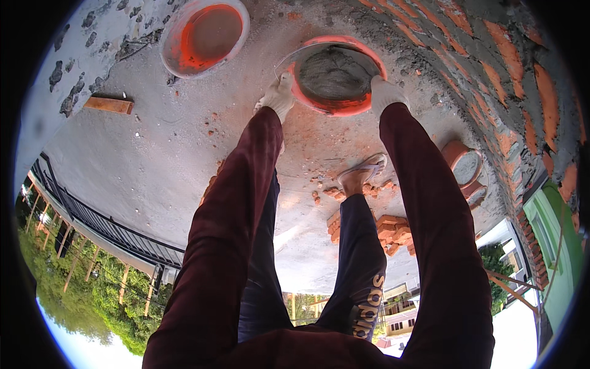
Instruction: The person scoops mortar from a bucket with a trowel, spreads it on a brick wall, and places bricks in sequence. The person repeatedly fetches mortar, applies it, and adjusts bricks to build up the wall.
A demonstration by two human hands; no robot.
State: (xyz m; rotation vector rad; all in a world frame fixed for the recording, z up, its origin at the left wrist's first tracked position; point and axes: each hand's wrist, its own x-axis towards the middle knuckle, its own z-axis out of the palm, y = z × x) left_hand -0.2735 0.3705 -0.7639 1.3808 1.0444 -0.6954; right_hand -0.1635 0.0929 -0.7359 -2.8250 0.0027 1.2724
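A round orange pan (335,111) stands on the dusty floor in front of me, filled with wet grey mortar (338,71). My left hand (276,95), in a pale work glove, is closed at the pan's left rim, where a thin wire loop (284,60) curves up beside it. On the opposite side my right hand (388,94), gloved too, is closed over the right rim. Both arms, in dark red sleeves, reach straight forward. Fingers under the rim are partly hidden.
A second orange basin (243,46) with murky contents stands at the far left. A wooden piece (109,105) lies left. Bricks (393,232) are heaped near my sandalled foot (362,174). A rough brick wall (498,67) and a reddish round container (453,154) are at right.
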